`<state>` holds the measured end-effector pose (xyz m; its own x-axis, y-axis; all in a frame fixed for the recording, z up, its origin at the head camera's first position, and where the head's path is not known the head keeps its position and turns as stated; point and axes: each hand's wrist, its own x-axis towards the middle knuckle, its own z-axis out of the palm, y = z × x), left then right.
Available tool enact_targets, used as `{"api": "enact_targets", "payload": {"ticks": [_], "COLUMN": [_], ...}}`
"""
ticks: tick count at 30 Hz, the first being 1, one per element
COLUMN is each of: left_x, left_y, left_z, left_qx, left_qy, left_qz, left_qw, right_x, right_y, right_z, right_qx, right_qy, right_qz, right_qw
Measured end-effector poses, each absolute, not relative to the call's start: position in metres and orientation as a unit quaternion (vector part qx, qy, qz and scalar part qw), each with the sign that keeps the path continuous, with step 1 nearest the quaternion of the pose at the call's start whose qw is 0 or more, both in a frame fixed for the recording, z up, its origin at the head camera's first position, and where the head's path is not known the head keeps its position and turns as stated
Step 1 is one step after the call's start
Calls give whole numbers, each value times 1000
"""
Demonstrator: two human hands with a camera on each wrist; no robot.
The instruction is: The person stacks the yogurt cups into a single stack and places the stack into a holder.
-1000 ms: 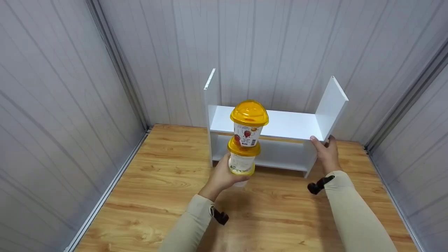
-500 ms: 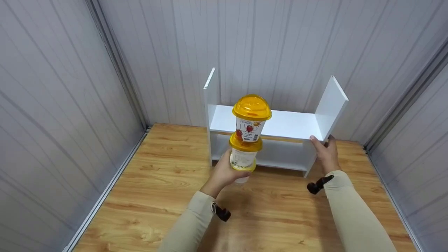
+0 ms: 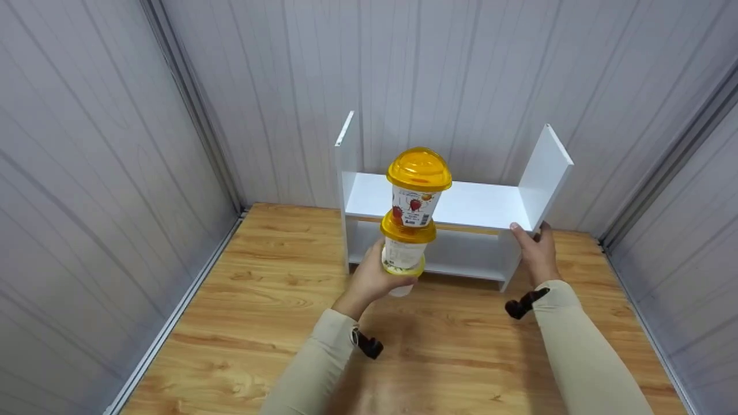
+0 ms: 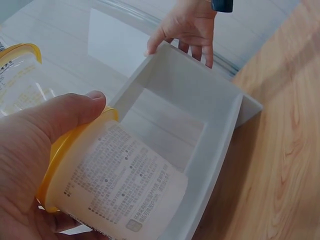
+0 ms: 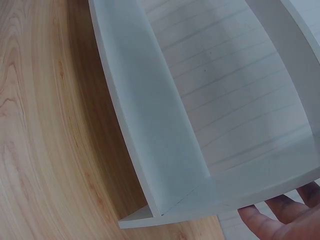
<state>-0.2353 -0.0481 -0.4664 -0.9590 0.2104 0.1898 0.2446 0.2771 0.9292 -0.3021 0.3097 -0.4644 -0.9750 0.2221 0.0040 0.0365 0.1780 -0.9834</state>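
Note:
In the head view, my left hand (image 3: 373,279) holds a stack of plastic cups, thumb in front. The top cup (image 3: 416,204) has a yellow domed lid and strawberry pictures. Beneath it sits a white middle cup (image 3: 403,253) with a yellow lid. The lowest cup (image 3: 400,290) is partly hidden by my thumb; its printed side (image 4: 120,180) shows large in the left wrist view. My right hand (image 3: 538,253) grips the right side panel of a white two-tier shelf (image 3: 484,204), thumb at the upper board's front corner, fingers outside. The stack overlaps the shelf's front in the head view.
The shelf stands on a wood-grain surface (image 3: 277,300) close to the grey panelled back wall (image 3: 450,80). Its two side panels rise above the upper board, and a lower board (image 3: 461,262) runs beneath. Grey walls flank both sides.
My left hand has carried the cup stack slightly up and to the right in the head view, away from my body. My right hand keeps its grip on the shelf in the same place.

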Motion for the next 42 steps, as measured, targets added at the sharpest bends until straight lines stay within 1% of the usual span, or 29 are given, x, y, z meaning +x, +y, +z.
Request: {"api": "enact_targets", "payload": {"ticks": [9, 19, 34, 42], "left_x": [-238, -239, -246, -249], "left_y": [-47, -41, -33, -28], "left_z": [-462, -452, -440, -429], "left_qx": [-139, -149, -173, -148], "left_qy": [-802, -799, -788, -790], "left_qz": [-581, -582, -590, -594], "left_qw": [3, -3, 14, 14], "right_x": [-301, -302, -303, -303], "right_y": [309, 309, 309, 307], "right_z": [-464, -463, -465, -463], "right_qx": [-89, -94, -98, -108], "right_qy": [-765, -764, -758, -763], "right_qz": [634, 634, 641, 634], "right_qw": [78, 67, 69, 67]}}
